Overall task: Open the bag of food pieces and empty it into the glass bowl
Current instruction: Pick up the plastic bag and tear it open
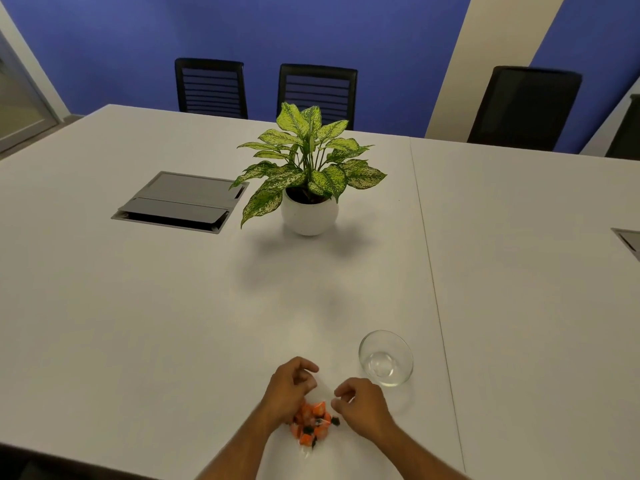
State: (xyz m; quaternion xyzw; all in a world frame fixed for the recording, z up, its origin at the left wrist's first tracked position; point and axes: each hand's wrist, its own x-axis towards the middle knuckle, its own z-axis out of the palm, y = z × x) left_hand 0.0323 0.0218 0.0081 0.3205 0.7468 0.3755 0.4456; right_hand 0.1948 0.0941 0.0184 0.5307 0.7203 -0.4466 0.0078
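A clear plastic bag of orange and black food pieces (310, 426) lies on the white table near its front edge. My left hand (290, 388) and my right hand (362, 405) pinch the bag's clear top from either side, fingers curled, with the filled part of the bag below them. The bag's mouth is too transparent to tell whether it is open. An empty glass bowl (386, 357) stands upright just beyond and to the right of my right hand, apart from it.
A potted plant in a round white pot (309, 211) stands mid-table. A grey cable hatch (180, 201) is set into the table at left, another at the right edge (628, 240). Black chairs (317, 90) line the far side. A seam (434, 289) runs down the table.
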